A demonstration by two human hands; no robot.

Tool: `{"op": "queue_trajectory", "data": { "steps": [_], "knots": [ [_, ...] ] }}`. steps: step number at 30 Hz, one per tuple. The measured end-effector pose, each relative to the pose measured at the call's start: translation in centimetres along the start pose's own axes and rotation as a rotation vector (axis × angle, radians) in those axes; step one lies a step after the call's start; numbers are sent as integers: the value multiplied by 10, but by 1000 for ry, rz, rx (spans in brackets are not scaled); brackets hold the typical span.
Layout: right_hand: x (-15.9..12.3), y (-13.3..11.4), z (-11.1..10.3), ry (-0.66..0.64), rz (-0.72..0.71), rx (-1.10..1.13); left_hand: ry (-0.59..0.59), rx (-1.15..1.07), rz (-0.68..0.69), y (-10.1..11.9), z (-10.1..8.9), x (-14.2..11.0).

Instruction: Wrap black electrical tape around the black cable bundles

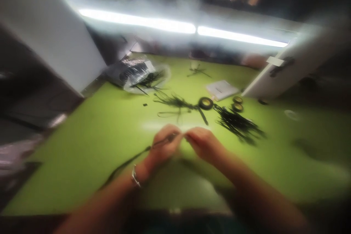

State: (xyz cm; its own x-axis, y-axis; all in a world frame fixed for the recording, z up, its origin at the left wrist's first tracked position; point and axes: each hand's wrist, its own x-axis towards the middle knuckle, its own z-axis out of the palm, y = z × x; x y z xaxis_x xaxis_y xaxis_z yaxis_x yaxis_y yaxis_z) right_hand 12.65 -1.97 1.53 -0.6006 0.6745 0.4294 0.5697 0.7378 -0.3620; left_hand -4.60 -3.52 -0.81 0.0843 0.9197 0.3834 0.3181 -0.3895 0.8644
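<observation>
The whole picture is smeared by motion. My left hand [163, 144] and my right hand [202, 142] meet over the middle of a green table [90, 142], fingers curled. A thin black strap or cable [131, 161] runs from my left hand's fingers back along my left wrist, which wears a metal bracelet. My right hand's fingertips pinch close to the same spot; what they hold is too blurred to name.
Beyond my hands lie a roll of black tape [205, 103], a loose bundle of black wires [175, 102], a pile of black ties [238, 124], two small rolls [237, 104], a white pad [221, 89] and a clear plastic bag [139, 73]. White panels stand left and right.
</observation>
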Motion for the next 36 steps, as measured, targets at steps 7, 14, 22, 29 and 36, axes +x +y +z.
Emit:
{"op": "queue_trajectory", "data": {
  "steps": [7, 14, 22, 29, 36],
  "knots": [
    [0, 0, -1, 98, -16, -77, -29, -188, -202, 4, -1, -1],
    [1, 11, 5, 238, -190, -367, -199, -739, -702, 8, -4, 4],
    [-4, 19, 11, 298, -248, -381, -79, -874, -785, 9, 1, 1],
    [-2, 20, 4, 284, -435, -330, 74, -809, -782, 6, 3, 1],
    [-1, 22, 5, 260, -337, -195, 9, -631, -649, 8, -1, 3]
  ]
}}
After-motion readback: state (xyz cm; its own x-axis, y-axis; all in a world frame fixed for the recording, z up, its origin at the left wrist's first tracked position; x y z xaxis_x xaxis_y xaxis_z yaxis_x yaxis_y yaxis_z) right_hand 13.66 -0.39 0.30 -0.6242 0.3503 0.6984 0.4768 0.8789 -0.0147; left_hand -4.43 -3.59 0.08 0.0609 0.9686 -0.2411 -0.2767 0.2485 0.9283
